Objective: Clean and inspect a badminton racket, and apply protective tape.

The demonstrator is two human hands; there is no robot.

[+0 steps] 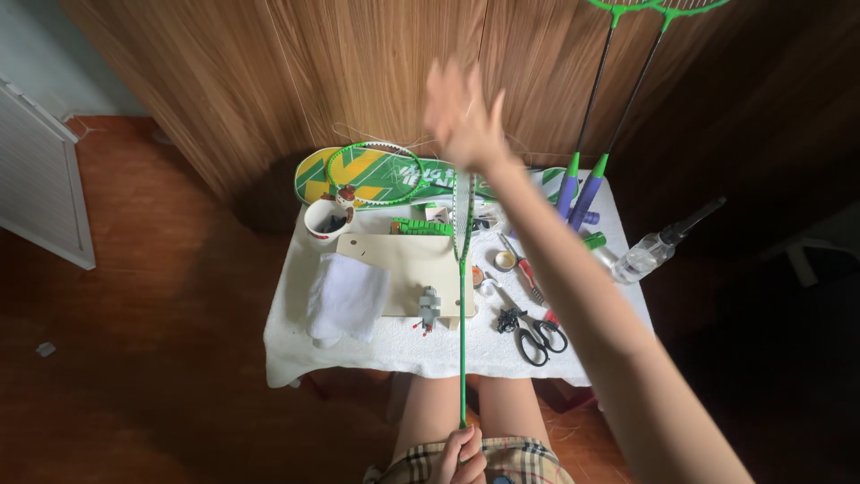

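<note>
Head view, looking down: wooden wall panel (376,72) behind, red-brown floor (152,314), small desk (376,345) covered with a white cloth between the two. Person seated at the desk's near edge, bare knees under it

Green racket (463,269) runs from the lap up across the desk, shaft upright in frame, head seen edge-on near the raised wrist. Left hand (461,457) at bottom of frame, fingers wrapped tight round the racket handle, resting on checked shorts. Right hand (461,112) lifted high over the far side of the desk, fingers spread loose, palm to the wall; thin string strands seem to run by it, cannot tell if any is pinched, hand blurred

Two more rackets (596,116) lean on the wall at right, green heads, purple handles on the desk's far right corner. Green and yellow racket cover (394,175) lies along the back edge, a bare green racket frame (374,175) on it. Tan board (408,269) mid-desk, folded white cloth (348,300) on its left part, small metal clamp tool (430,309) on its near edge just beside the shaft. White cup (324,218) at back left. Clear spray bottle (654,246) at right edge. Black scissors (536,336) front right, red-handled pliers (524,269) behind them, small round tin (505,261) just beside
</note>
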